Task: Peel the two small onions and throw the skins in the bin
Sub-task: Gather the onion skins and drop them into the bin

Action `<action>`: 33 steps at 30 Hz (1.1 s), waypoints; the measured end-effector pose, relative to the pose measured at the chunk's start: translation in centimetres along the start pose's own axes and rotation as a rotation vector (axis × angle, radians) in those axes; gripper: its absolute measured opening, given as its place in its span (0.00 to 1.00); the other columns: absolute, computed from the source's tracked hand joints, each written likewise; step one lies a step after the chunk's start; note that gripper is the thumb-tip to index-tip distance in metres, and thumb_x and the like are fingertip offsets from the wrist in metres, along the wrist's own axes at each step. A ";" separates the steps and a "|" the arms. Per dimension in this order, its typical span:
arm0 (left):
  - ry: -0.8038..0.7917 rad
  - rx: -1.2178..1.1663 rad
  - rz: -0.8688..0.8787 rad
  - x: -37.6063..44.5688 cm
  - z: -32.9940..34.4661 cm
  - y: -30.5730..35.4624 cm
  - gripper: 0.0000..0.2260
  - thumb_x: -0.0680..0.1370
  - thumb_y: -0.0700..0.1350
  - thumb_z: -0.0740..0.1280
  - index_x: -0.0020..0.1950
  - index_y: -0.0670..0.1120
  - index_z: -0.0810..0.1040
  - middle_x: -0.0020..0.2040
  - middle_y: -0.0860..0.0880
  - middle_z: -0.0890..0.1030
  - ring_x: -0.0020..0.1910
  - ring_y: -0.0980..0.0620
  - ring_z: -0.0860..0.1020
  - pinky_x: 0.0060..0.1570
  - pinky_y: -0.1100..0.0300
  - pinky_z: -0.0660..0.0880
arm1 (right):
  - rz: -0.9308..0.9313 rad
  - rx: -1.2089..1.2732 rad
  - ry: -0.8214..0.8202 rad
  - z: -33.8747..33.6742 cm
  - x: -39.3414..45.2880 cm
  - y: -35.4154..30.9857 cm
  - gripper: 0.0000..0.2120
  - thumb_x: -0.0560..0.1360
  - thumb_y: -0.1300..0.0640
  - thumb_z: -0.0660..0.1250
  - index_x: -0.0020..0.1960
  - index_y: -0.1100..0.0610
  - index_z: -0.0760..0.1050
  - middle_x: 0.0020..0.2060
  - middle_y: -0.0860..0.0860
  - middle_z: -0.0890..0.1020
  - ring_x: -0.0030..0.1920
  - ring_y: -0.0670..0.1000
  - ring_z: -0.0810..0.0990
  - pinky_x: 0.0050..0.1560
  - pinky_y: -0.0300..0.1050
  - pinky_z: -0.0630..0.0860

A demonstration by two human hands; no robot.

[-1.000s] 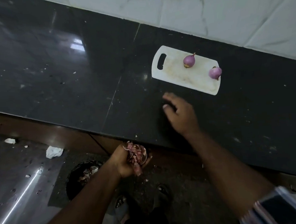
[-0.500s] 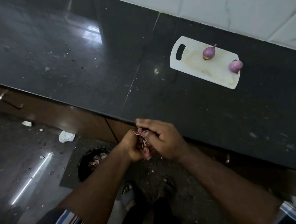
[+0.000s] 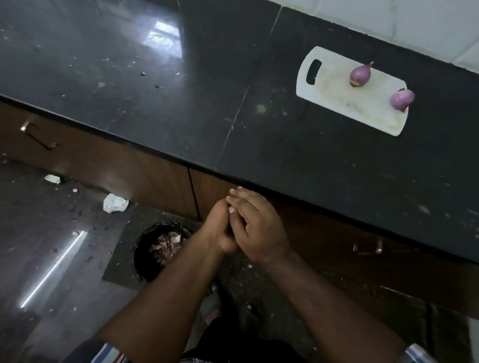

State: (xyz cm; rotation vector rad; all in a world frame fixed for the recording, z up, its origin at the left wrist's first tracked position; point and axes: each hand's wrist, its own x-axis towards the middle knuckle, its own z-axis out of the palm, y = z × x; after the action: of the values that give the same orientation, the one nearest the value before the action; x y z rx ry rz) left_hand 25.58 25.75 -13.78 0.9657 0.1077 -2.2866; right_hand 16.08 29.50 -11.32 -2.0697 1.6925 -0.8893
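Item: 2 small peeled purple onions [image 3: 360, 75] [image 3: 401, 100], firm, slick, on white plastic board [image 3: 336, 98] on table. Skins: light, brittle; hidden. Left hand [image 3: 217, 227] and right hand [image 3: 259, 230] cupped together; contents unseen. Black round bin [image 3: 142, 258] below.

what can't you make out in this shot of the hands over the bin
- Head view: whether any onion skins are held; the left hand and right hand are cupped together and hide the gap.
- Head view: the near side of the round black bin on the floor, covered by the left forearm.
- Head view: the specks on the dark stone counter, too small to identify.
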 end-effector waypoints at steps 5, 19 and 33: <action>0.061 0.006 0.016 -2.5 -2.6 -0.2 0.18 0.83 0.46 0.53 0.41 0.43 0.79 0.39 0.46 0.80 0.39 0.51 0.81 0.39 0.61 0.80 | 0.018 0.044 0.048 2.9 -1.5 -1.8 0.12 0.77 0.60 0.62 0.54 0.61 0.82 0.54 0.54 0.83 0.56 0.51 0.79 0.59 0.47 0.76; 0.345 -0.241 0.103 -7.1 -17.1 -0.4 0.17 0.84 0.45 0.54 0.46 0.42 0.80 0.39 0.43 0.83 0.42 0.48 0.82 0.47 0.59 0.79 | 0.275 0.336 -0.101 16.6 -7.2 -7.2 0.12 0.75 0.60 0.63 0.52 0.59 0.83 0.51 0.52 0.84 0.54 0.49 0.81 0.59 0.43 0.76; 0.576 -0.101 -0.002 4.9 -37.2 6.3 0.20 0.83 0.53 0.56 0.63 0.43 0.81 0.53 0.43 0.86 0.49 0.45 0.85 0.51 0.50 0.81 | 1.507 0.842 -0.115 41.3 -6.1 1.8 0.14 0.81 0.51 0.63 0.63 0.53 0.79 0.59 0.53 0.83 0.57 0.55 0.82 0.57 0.54 0.79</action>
State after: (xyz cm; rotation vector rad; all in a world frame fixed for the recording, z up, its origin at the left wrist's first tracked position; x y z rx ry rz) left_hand 49.64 29.70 -43.04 1.5377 0.4602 -1.9179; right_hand 40.65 29.31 -45.09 -0.0764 1.7121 -0.6423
